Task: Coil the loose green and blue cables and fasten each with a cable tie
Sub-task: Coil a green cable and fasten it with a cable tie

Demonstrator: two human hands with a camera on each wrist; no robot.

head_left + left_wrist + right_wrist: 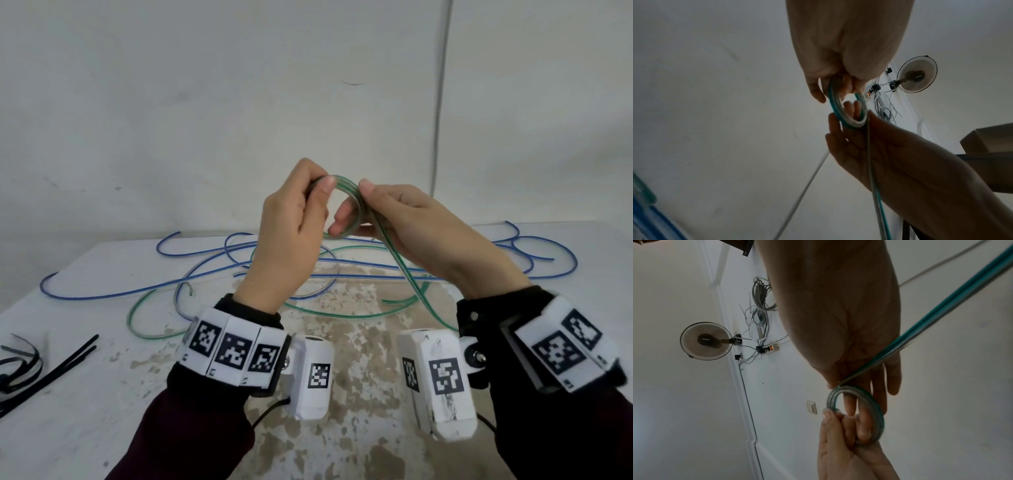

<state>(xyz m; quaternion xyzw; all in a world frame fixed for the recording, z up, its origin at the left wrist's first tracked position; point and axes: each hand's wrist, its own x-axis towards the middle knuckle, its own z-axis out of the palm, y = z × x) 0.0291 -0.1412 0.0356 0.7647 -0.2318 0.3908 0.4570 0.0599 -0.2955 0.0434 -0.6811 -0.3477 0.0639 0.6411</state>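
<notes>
Hands (346, 222) above stained white table (102, 267)

The thin green cable with clear glossy plastic sheathing (346, 202) looks smooth and shiny. The thin blue cable in the same glossy plastic (137, 291) lies on the white painted surface (102, 377), matt, its coat worn off in rough brown patches. The slim black plastic cable ties (51, 370) look smooth and dull. The dark maroon cloth sleeves (191, 428) are soft and matt.
</notes>
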